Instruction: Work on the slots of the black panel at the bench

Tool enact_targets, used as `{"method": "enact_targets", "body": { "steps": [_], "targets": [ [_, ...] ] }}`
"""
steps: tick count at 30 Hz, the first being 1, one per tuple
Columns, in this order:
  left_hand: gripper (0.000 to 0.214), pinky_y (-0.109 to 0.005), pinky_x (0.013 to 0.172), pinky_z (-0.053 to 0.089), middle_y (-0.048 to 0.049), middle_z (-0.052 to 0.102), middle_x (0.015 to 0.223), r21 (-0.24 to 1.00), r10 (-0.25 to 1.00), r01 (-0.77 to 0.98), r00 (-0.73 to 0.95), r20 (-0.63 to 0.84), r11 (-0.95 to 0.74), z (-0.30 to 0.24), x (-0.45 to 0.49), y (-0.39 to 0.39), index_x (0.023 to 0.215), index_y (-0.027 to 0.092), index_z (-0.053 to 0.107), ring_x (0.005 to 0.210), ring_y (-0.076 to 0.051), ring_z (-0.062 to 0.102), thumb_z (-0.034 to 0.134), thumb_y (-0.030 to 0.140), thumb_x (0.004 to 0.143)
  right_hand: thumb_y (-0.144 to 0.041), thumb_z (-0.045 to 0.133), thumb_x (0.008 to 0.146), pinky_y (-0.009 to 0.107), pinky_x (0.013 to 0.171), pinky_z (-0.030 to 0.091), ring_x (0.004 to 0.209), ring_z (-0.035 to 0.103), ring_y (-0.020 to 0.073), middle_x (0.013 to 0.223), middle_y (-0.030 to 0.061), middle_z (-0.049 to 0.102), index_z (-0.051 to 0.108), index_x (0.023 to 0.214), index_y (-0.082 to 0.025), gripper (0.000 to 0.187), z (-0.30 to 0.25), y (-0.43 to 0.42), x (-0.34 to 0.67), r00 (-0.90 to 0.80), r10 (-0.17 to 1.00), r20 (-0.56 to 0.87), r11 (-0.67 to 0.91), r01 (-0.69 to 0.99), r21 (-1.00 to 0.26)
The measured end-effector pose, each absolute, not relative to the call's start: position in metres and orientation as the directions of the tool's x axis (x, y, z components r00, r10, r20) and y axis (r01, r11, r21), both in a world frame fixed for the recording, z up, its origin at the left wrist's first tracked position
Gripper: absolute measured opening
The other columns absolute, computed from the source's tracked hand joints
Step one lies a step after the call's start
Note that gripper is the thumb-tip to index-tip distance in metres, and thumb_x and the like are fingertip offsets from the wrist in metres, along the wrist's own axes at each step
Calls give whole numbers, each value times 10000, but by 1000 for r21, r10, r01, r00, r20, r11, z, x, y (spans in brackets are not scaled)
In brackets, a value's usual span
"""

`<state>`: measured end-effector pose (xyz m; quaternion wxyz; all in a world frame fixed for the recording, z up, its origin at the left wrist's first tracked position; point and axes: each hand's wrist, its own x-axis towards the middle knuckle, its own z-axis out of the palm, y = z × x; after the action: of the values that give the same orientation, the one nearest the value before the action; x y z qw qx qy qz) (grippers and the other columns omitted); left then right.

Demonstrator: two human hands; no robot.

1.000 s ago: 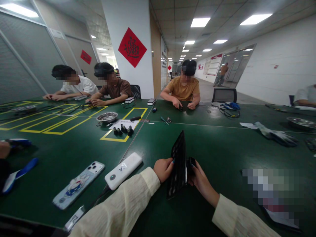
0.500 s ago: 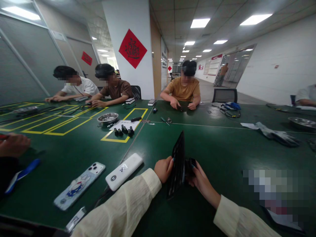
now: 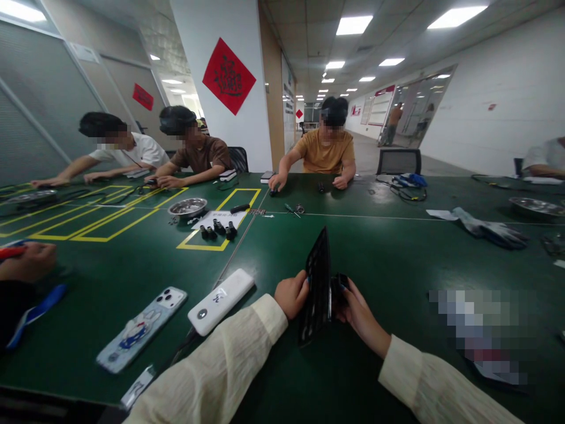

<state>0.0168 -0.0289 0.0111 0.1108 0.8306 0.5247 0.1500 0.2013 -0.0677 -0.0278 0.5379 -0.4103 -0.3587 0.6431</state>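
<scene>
My left hand grips the left side of a thin black panel, held upright and seen nearly edge-on above the table. On the panel's other side, my right hand is closed around a small black part. That part sits against or very near the panel's right face; whether the two are joined I cannot tell. Most of my right fingertips are hidden behind it. To the left of my left forearm lie a white power bank and a phone in a cartoon case.
Several black fittings stand by a paper sheet and a steel bowl. A screwdriver lies ahead, gloves to the right. Co-workers sit across the table; another person's hand is at far left.
My view has tilted slightly; both hands keep nearly the same hold on the panel and the part. Across the table, the person in the orange shirt has reached a hand leftward to a small dark object.
</scene>
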Motion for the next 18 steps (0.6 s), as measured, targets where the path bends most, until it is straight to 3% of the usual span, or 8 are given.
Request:
{"method": "enact_targets", "body": {
  "steps": [9, 15, 18],
  "targets": [
    [414, -243, 557, 320, -10, 572, 642, 378, 898, 817, 425, 117, -436, 15, 17, -26, 782, 203, 473, 620, -146, 559, 133, 403, 908, -477, 547, 756, 203, 374, 314, 457, 493, 105, 667, -9, 549, 294, 1303, -257, 642, -31, -66, 203, -69, 986, -153, -168, -406, -898],
    [295, -249, 579, 335, -28, 591, 689, 335, 890, 826, 441, 117, -453, 12, 16, -28, 852, 195, 482, 668, -165, 572, 234, 353, 882, -461, 536, 775, 195, 376, 303, 443, 476, 94, 639, -27, 524, 316, 1268, -250, 579, -30, -67, 201, -77, 990, -117, -139, -419, -897],
    [334, -248, 581, 337, -31, 591, 682, 331, 892, 830, 436, 119, -449, 13, 16, -28, 835, 194, 496, 665, -163, 573, 206, 351, 890, -467, 532, 776, 196, 380, 307, 447, 480, 97, 634, -26, 524, 320, 1263, -244, 576, -29, -67, 202, -81, 989, -125, -147, -416, -897]
  ]
}}
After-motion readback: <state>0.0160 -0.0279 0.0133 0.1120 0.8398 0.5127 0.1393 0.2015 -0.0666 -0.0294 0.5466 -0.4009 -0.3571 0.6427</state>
